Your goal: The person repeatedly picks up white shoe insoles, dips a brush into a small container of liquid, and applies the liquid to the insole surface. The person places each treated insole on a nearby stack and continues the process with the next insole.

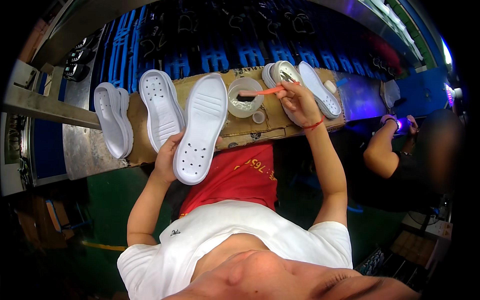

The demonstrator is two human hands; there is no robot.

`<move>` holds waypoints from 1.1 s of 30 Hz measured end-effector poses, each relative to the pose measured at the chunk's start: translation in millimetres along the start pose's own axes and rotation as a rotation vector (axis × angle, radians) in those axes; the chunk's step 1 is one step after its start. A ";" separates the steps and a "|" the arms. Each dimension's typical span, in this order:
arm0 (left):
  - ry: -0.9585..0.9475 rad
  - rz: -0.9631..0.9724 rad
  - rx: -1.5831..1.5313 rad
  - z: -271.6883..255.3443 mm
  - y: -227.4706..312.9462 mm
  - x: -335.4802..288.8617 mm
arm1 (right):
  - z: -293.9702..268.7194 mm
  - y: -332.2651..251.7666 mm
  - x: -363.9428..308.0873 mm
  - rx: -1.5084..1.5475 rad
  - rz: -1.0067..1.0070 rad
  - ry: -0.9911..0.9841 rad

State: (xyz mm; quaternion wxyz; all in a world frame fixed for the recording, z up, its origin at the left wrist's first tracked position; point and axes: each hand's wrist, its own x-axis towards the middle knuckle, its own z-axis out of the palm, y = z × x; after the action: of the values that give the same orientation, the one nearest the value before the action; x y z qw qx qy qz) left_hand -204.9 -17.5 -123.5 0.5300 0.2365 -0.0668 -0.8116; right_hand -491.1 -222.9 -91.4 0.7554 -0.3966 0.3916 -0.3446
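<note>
My left hand [167, 159] is closed round the edges of a white shoe sole [204, 112], its hollow inner side with small holes facing up. In my right hand [300, 102] is a brush with an orange-red handle [267, 91]. Its dark bristle end is over a round translucent tub [232, 105]; whether the bristles touch the contents I cannot tell. A small white cap-like cup [258, 117] stands beside the tub. Left of the held sole lie stacked white soles [159, 107], and farther left another stack [111, 120].
Cardboard [280, 125] covers the bench's middle. More soles [319, 90] lie to the right, near a small pale block [330, 86]. Behind runs a conveyor rack with blue supports [215, 59]. A metal bar [55, 107] juts in at left. At right sits another person [387, 147] under violet light.
</note>
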 end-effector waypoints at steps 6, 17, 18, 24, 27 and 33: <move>-0.053 -0.150 0.001 1.5 -1.0 -7.0 | 56.5 -16.8 -3.6 -0.392 -0.434 -0.110; -0.070 -0.284 -0.056 -6.0 -3.2 4.4 | 94.8 -35.2 26.2 -0.809 -0.639 -0.801; -0.073 -0.271 -0.051 -6.2 -3.5 5.4 | 88.8 -37.8 30.8 -0.808 -0.644 -0.773; -0.077 -0.199 -0.032 -1.3 -6.4 3.3 | 43.4 -68.1 10.8 -1.071 -0.724 -0.389; -0.070 -0.112 0.103 -0.9 -9.5 7.0 | 47.1 -59.8 -20.4 -1.121 -0.747 -0.263; -0.056 0.092 0.244 -8.7 -13.6 21.5 | 46.2 -23.1 -49.8 -0.982 -0.678 -0.115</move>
State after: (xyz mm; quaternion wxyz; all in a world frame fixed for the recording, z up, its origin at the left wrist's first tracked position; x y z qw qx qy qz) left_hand -219.3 -29.7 -142.8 0.5317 0.2731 -0.1905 -0.7787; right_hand -478.6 -176.7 -37.9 0.3516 -0.8201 0.3151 -0.3233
